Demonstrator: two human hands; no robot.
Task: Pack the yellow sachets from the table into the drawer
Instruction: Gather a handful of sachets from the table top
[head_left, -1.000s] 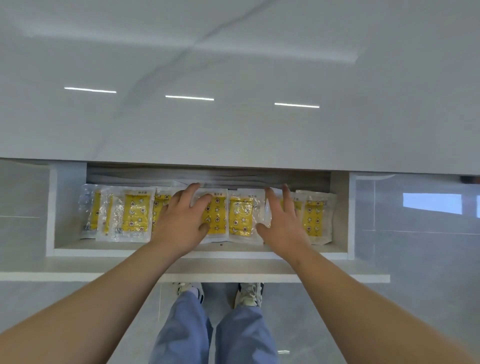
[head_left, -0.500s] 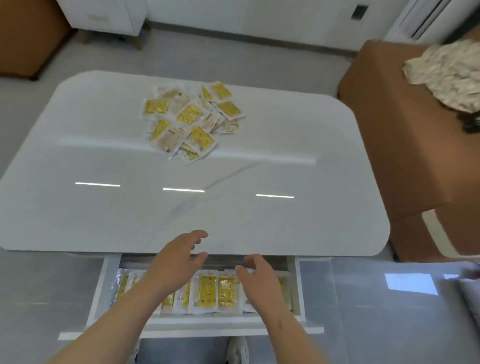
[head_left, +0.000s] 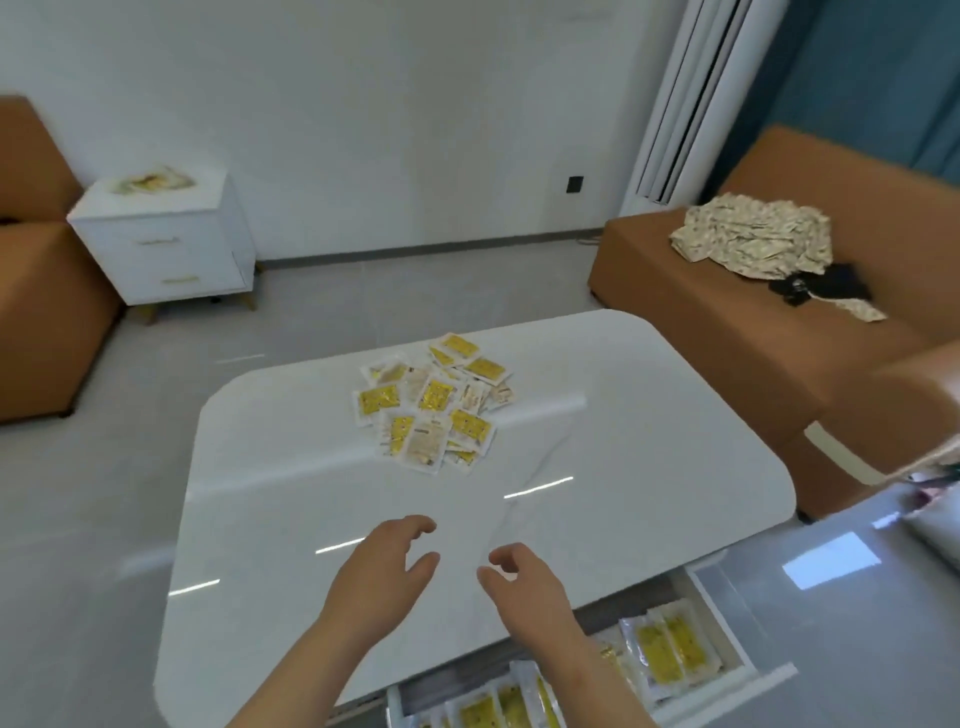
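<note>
A loose pile of yellow sachets (head_left: 434, 400) lies on the far half of the white table (head_left: 291, 499). Below the table's near edge the white drawer (head_left: 727, 631) stands pulled out, with a row of yellow sachets (head_left: 667, 647) lying inside it. My left hand (head_left: 382, 574) and my right hand (head_left: 524, 584) hover side by side over the near part of the tabletop, well short of the pile. Both have loosely curled fingers and hold nothing.
An orange sofa (head_left: 769, 332) with crumpled patterned cloth (head_left: 753, 241) stands to the right of the table. A white bedside cabinet (head_left: 166, 244) stands at the back left next to another orange seat (head_left: 36, 312). Grey floor surrounds the table.
Both hands have lifted out of the drawer and come up over the tabletop, empty. My view has swung up from the drawer to the table and the room.
</note>
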